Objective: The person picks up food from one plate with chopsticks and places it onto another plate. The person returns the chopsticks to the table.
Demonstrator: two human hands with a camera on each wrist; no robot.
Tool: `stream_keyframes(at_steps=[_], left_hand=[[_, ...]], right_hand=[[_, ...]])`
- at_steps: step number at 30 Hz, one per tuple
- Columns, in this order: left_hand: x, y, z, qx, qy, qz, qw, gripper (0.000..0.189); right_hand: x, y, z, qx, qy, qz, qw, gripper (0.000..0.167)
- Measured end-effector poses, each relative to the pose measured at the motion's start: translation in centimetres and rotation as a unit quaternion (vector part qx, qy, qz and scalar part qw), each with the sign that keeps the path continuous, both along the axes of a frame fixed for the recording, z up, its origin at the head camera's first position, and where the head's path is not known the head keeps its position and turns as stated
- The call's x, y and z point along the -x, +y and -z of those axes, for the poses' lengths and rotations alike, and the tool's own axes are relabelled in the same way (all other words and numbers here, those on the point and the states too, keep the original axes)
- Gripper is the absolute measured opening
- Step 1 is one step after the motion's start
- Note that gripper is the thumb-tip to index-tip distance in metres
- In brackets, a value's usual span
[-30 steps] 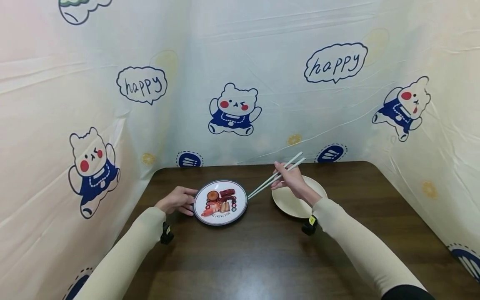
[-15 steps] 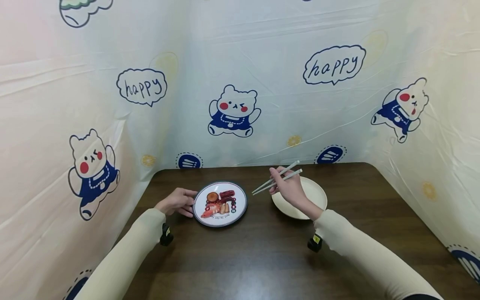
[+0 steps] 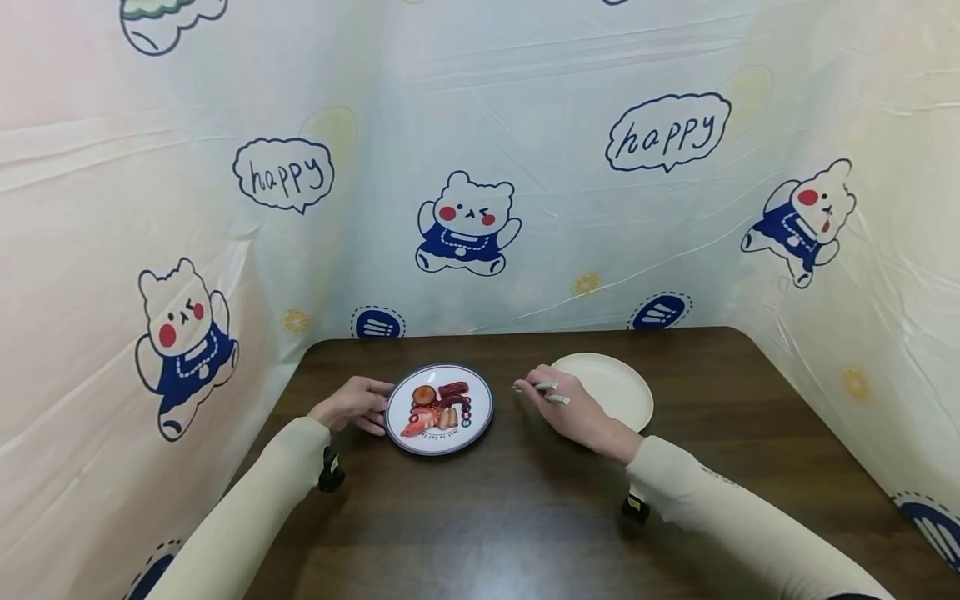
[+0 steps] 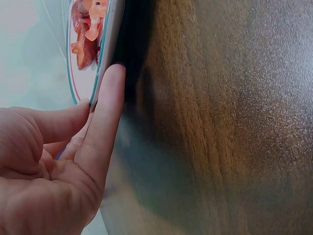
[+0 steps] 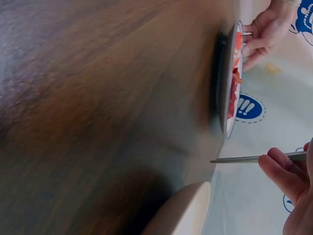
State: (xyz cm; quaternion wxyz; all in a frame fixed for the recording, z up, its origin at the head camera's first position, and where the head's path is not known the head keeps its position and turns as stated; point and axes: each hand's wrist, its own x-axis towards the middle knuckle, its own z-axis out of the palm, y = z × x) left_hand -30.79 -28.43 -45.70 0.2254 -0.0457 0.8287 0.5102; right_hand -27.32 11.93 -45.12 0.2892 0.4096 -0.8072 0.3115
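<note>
My left hand pinches the left rim of a white plate with a blue edge; in the left wrist view its thumb lies over the rim and fingers reach underneath. Pieces of food, among them a shrimp-like piece, sausage-like pieces and a round brown slice, sit on that plate. Between the two plates, my right hand holds a pair of pale chopsticks. Their tips point left toward the food plate, with nothing between them. A cream plate lies just behind the right hand, partly covered by it.
Both plates rest on a dark brown wooden table. A pale curtain printed with bears and the word "happy" hangs around its back and sides. A small black device is on the right wrist.
The right hand has lowered from over the cream plate toward the front left, and the chopsticks have drawn away from the food plate and tipped. The left hand has kept its place.
</note>
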Motion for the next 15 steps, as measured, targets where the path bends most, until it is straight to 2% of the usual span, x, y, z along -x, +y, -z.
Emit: stream_keyframes(at_steps=[4, 7, 11, 15], left_hand=[[-0.1, -0.1, 0.0, 0.000, -0.002, -0.002, 1.0000, 0.056], [-0.1, -0.1, 0.1, 0.001, -0.002, -0.004, 1.0000, 0.057], [0.0, 0.0, 0.3, -0.001, -0.002, -0.004, 1.0000, 0.056], [0.0, -0.1, 0.1, 0.000, 0.001, 0.000, 1.0000, 0.056]], right_hand=[[0.1, 0.0, 0.9, -0.047, 0.026, -0.026, 0.9982, 0.009], [0.1, 0.2, 1.4, -0.081, 0.017, -0.040, 0.9958, 0.006], [-0.2, 0.3, 1.7, -0.111, -0.009, -0.052, 0.9924, 0.014], [-0.2, 0.2, 1.9, -0.135, 0.010, -0.052, 0.9894, 0.025]])
